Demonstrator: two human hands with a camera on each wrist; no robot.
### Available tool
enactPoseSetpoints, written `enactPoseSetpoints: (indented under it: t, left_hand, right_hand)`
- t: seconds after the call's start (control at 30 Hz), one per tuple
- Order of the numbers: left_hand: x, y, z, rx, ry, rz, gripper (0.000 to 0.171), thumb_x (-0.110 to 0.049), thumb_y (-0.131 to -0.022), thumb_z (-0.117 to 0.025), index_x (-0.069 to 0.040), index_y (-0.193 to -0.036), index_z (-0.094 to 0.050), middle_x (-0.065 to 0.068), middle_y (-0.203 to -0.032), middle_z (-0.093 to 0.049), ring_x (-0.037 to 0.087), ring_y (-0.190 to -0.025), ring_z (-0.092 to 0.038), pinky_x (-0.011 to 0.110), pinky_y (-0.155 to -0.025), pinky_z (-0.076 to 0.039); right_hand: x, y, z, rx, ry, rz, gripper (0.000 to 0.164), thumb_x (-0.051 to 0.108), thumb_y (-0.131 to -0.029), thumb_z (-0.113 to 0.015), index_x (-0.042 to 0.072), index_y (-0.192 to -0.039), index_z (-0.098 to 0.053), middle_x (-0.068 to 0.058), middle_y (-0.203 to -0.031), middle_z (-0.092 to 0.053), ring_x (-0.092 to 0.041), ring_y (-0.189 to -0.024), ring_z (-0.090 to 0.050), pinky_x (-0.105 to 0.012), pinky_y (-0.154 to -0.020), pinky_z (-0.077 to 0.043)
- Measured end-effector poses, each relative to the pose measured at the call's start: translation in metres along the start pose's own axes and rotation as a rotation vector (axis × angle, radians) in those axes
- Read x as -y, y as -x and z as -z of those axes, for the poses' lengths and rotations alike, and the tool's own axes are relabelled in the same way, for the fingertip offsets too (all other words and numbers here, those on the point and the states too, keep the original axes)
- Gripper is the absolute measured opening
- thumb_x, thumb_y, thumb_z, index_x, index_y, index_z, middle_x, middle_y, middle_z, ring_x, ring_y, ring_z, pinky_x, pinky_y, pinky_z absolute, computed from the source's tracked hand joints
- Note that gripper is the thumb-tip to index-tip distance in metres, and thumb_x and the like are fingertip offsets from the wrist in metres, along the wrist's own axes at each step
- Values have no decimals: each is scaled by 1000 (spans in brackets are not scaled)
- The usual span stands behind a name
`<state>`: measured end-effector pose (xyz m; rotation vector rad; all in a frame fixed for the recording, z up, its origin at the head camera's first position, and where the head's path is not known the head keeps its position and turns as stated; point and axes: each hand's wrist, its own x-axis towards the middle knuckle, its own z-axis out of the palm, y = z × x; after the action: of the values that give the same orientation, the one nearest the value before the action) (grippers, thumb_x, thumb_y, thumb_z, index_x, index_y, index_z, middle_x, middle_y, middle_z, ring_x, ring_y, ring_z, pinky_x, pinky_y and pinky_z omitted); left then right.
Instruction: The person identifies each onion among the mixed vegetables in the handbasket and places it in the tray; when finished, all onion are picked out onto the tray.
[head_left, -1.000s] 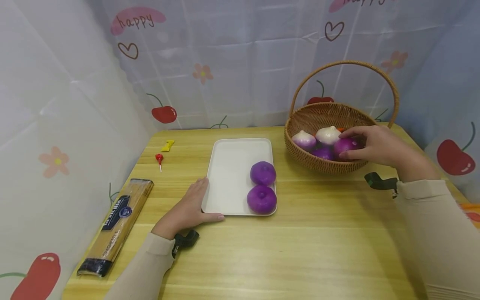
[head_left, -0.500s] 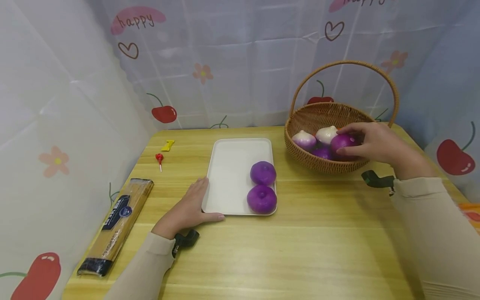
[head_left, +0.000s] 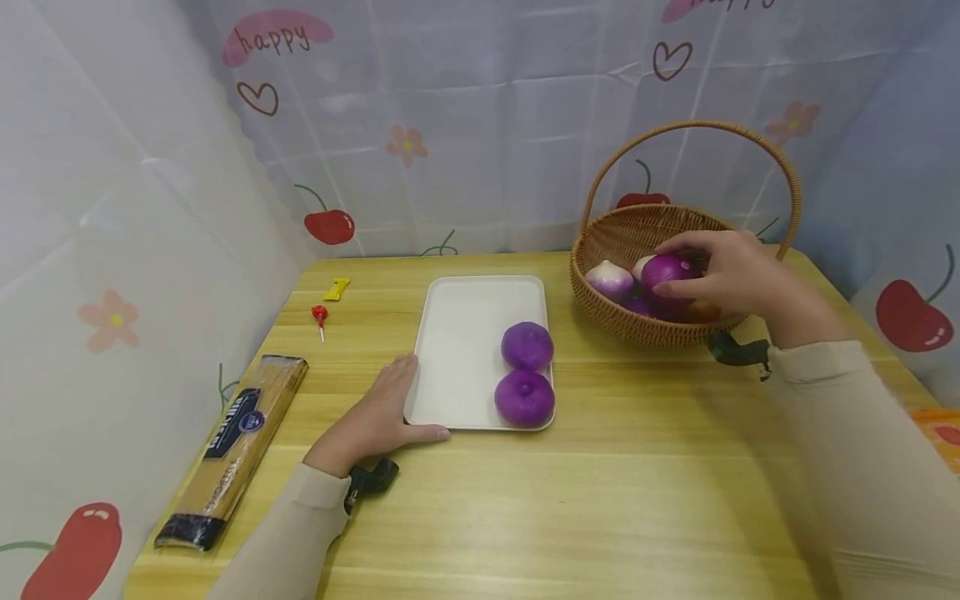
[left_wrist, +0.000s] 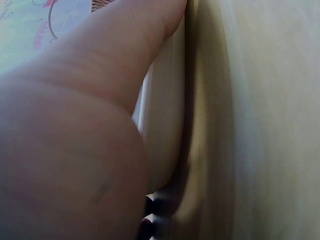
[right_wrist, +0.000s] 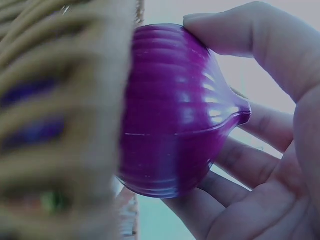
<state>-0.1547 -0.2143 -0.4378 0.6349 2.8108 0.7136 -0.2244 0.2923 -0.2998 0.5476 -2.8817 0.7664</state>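
My right hand grips a glossy purple onion between thumb and fingers, over the wicker basket. The right wrist view shows this onion with its pointed tip toward the palm. Beneath and beside it in the basket are a white-and-purple onion, a partly hidden white one and another purple one. My left hand rests at the near left corner of a white tray, its fingers along the left side and thumb along the front edge. Two purple onions sit on the tray's right side.
On the wooden table's left side lie a spaghetti packet, a red lollipop and a yellow-wrapped candy. The basket's tall handle arches above the right hand. A printed curtain hangs behind the table.
My right hand has lifted the purple onion from among the others in the basket and moved it slightly left. The left hand and tray have stayed in place.
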Motion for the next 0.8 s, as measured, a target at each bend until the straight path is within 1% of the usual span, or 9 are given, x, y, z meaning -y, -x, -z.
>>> enactPoseSetpoints:
  t: [0.1,0.13,0.23,0.3,0.33,0.5,0.57,0.63,0.8]
  left_hand:
    - [0,0,0,-1,0,-1,137,-74,-80,-79,8,-165,-9,24,-172,-9,38,-158,-7,52,-126,-9]
    - [0,0,0,-1,1,-2,137,-74,-80,-79,8,-165,-9,24,-172,-9,39,-158,-6,52,-126,-9]
    - [0,0,-1,-2,3,-1,137,-74,-80,-79,8,-165,-9,24,-172,-9,38,-158,-6,52,-126,-9]
    - [0,0,0,-2,5,-1,137,-74,-80,-79,7,-165,-9,23,-172,-9,38,-158,-6,51,-126,-9]
    - [0,0,0,-2,5,-1,137,-74,-80,-79,7,-165,-9,23,-172,-9,38,-158,-6,51,-126,-9]
    - [1,0,-1,3,3,2,137,-75,-80,-78,7,-165,-9,24,-172,-10,38,-158,-7,52,-126,-10]
    - [2,1,-1,4,3,2,138,-76,-80,-78,8,-165,-9,24,-172,-10,39,-158,-7,53,-126,-10]
    - [1,0,-1,2,3,2,138,-75,-80,-78,8,-165,-9,24,-172,-9,38,-158,-6,52,-126,-10]
    - [1,0,0,0,3,-1,137,-75,-80,-79,7,-165,-8,24,-172,-9,37,-158,-6,51,-126,-10]
  right_hand:
    - [7,-6,-2,-3,-34,20,52,34,-88,-90,9,-130,-72,-14,-114,-72,-28,-99,-66,-22,-73,-52]
    - [9,-8,-2,-4,-41,20,53,36,-88,-90,10,-130,-72,-13,-115,-72,-27,-99,-65,-19,-73,-51]
    - [20,-15,-4,-2,-91,12,55,42,-88,-88,14,-132,-72,-11,-118,-70,-26,-103,-63,-19,-73,-51]
    - [28,-21,-6,-2,-112,16,57,45,-88,-88,16,-134,-71,-11,-119,-69,-26,-103,-62,-22,-75,-53]
    - [32,-24,-8,-6,-113,25,58,46,-87,-88,15,-134,-71,-11,-120,-69,-26,-103,-61,-26,-75,-53]
    - [54,-44,-17,-29,-81,118,54,39,-89,-88,10,-132,-72,-15,-121,-70,-29,-101,-62,-46,-84,-55]
    - [65,-52,-22,-15,-91,135,54,37,-90,-87,8,-133,-71,-15,-122,-69,-30,-104,-64,-52,-88,-56]
    - [74,-60,-28,1,-106,156,53,33,-91,-87,6,-134,-70,-16,-123,-70,-31,-107,-64,-52,-91,-55]
    - [96,-81,-48,51,-153,186,52,27,-89,-88,6,-133,-71,-13,-123,-71,-28,-110,-64,-46,-94,-56]
